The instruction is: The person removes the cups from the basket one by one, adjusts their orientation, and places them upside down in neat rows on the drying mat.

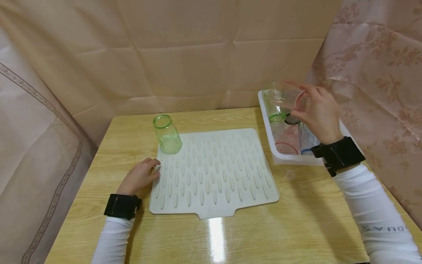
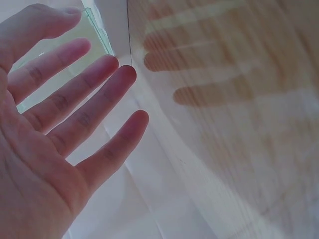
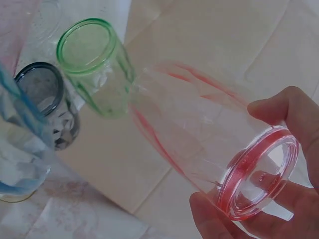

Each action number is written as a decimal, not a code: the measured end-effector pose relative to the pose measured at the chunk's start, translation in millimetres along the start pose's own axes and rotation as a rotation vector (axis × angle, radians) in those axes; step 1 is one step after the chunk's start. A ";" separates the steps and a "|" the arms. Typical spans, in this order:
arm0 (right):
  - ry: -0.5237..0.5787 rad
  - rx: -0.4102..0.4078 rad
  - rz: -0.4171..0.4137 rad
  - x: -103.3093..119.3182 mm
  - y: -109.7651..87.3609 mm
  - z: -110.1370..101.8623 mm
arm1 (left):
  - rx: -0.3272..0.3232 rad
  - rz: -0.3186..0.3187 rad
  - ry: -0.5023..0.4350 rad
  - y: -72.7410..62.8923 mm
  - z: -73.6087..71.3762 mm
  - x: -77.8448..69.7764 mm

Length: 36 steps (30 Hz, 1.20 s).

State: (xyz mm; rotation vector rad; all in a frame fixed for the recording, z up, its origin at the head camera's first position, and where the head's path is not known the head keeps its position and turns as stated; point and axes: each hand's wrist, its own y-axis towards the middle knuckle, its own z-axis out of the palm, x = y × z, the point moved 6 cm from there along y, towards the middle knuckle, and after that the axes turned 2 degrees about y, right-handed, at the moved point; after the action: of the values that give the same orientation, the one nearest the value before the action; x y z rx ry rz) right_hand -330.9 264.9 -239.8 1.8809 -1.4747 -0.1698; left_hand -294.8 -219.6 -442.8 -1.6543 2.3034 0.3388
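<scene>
My right hand (image 1: 318,113) grips a clear, red-tinted drinking glass (image 3: 189,129) near its thick red end and holds it tilted above the white plastic bin (image 1: 280,158). Inside that bin stand a green glass (image 3: 92,64), a dark grey glass (image 3: 47,94) and a blue-tinted glass (image 3: 22,139). A red-tinted one (image 1: 287,146) is there too. My left hand (image 1: 140,176) is at the left edge of the white ridged drying mat (image 1: 214,172), fingers loose and holding nothing. Just beyond it, a green glass (image 1: 167,135) stands on the mat's far left corner.
The wooden table (image 1: 250,234) carries the mat in the middle and the bin at its far right. A beige cloth (image 1: 184,66) hangs behind the table. Patterned curtains (image 1: 379,73) enclose the right side, and a pale curtain (image 1: 29,146) hangs at the left.
</scene>
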 end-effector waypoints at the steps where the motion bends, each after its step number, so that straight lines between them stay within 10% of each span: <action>1: 0.001 0.014 -0.004 2.0 1.3 1.2 | 0.000 0.000 0.000 0.0 -0.2 0.1; 36: 0.056 0.290 -0.162 77.3 18.7 98.7 | -0.034 0.004 -0.152 17.1 -7.8 -20.4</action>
State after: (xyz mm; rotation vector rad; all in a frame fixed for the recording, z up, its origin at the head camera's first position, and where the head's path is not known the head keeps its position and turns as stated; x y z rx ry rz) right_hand -370.5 149.8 -275.3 2.2203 -1.3660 0.0239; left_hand -305.5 -198.9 -427.7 -1.5822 2.2007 0.4894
